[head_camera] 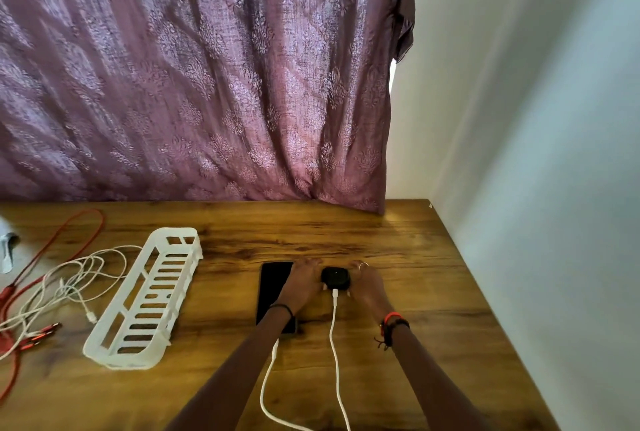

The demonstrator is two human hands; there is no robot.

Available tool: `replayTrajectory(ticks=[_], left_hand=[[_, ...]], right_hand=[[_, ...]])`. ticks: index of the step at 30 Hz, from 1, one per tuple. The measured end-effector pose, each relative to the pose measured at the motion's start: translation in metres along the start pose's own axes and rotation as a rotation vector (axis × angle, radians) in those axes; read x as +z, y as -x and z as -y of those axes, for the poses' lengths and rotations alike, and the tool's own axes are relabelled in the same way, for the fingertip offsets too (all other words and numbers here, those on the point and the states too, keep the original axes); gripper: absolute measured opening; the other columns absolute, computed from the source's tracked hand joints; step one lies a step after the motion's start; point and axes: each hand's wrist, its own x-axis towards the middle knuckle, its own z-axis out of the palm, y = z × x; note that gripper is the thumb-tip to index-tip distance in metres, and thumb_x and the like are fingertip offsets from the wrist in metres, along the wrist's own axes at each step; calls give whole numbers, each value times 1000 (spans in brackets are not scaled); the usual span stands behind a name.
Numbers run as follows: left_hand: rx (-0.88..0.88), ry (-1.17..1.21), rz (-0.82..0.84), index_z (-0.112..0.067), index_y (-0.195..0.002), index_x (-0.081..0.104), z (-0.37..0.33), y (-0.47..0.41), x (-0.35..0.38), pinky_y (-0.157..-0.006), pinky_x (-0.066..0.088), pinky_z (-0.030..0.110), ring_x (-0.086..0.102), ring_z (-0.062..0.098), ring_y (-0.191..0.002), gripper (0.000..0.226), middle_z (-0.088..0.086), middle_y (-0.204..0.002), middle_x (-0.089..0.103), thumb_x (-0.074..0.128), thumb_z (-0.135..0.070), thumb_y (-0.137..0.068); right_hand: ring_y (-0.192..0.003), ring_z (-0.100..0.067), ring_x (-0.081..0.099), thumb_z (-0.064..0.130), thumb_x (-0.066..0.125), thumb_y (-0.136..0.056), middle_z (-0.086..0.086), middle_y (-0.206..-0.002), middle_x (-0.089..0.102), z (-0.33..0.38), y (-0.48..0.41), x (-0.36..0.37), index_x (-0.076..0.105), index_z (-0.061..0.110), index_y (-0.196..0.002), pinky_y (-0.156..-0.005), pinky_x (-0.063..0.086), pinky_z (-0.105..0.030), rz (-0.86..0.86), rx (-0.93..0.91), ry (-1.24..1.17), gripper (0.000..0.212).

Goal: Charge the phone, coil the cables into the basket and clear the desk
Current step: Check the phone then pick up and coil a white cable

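Phone [273, 288] charging appears in hand: left hand [304, 280] and right hand [364, 283] grip the charger [335, 277] at its right. Next, likely: coil cables [90, 316].

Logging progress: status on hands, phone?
Left hand and right hand grip small black charger block, white cable plugged in. Black phone alongside. White slotted basket empty.

Bare counter [225, 274] is left between the basket [145, 295] and the phone [273, 285]. The left side is taken up by tangled white cables [91, 316] and a red cable [8, 293]; the right is closed by the wall [536, 188].
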Motion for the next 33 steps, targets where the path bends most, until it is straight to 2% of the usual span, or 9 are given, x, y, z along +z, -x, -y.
replayTrajectory(ticks=[4, 8, 10, 13, 16, 20, 24, 28, 33], left_hand=[[-41, 241, -114, -11, -130, 50, 10, 10, -24, -98, 39, 19, 51, 18, -114, 44, 10, -134, 45, 61, -11, -87], [-71, 352, -283, -12, -124, 56, 26, 18, -58, -77, 38, 1, 54, 8, -91, 35, 12, -123, 52, 57, -10, -90], [-90, 374, -380, -14, -119, 60, 38, 25, -76, -71, 36, -3, 53, 4, -86, 29, 10, -121, 54, 55, -11, -91], [-123, 364, -519, -15, -116, 62, 61, 42, -99, -81, 37, 11, 54, 9, -95, 26, 9, -121, 56, 54, -12, -92], [-204, 341, -624, -11, -117, 61, 89, 63, -115, -91, 38, 24, 54, 24, -110, 26, 14, -123, 55, 51, -9, -93], [-254, 280, -733, -10, -119, 60, 117, 96, -126, -93, 33, 19, 50, 27, -118, 30, 14, -127, 54, 49, -1, -92], [-282, 228, -794, -9, -126, 52, 143, 130, -129, -97, 40, 34, 49, 30, -118, 37, 13, -131, 46, 49, 1, -90], [-456, 142, -701, -3, -139, 36, 169, 151, -133, -100, 40, 47, 42, 38, -125, 47, 19, -142, 35, 47, -10, -94], [-510, 168, -461, -1, -142, 28, 204, 171, -143, -91, 43, 47, 46, 40, -120, 50, 22, -138, 40, 40, -5, -93]], right_hand=[[-112, -30, 50, -11, 46, -83, -13, -108, 53, 7, 0, -8, 53, 5, -121, -94, 47, -39, -55, 9, -34, 42], [-121, -29, 43, -11, 48, -83, -16, -131, 42, 25, 4, -14, 44, 12, -136, -102, 43, -35, -115, -46, -83, 58], [-123, -31, 44, -14, 44, -79, -17, -131, 43, 39, 8, -11, 44, 11, -136, -101, 44, -43, -106, -82, -107, 62], [-118, -28, 46, -9, 41, -80, -13, -122, 49, 62, 17, 1, 50, 12, -131, -97, 44, -36, -91, -167, -118, 56], [-112, -24, 52, -6, 42, -86, -11, -118, 55, 88, 29, 24, 52, 13, -130, -92, 44, -29, -50, -271, -129, 49], [-110, -20, 56, -2, 37, -93, -6, -122, 57, 112, 52, 64, 51, 15, -130, -94, 47, -32, 81, -314, -198, 43], [-112, -14, 55, 0, 35, -96, -5, -126, 56, 131, 75, 107, 50, 16, -131, -87, 45, -22, 194, -336, -240, 41], [-119, -14, 53, 7, 41, -97, -4, -129, 57, 151, 88, 140, 49, 15, -131, -95, 43, -21, 176, -330, -243, 36], [-121, -16, 52, 19, 45, -97, -5, -135, 53, 185, 104, 187, 44, 13, -136, -92, 40, -20, 137, -252, -269, 39]])
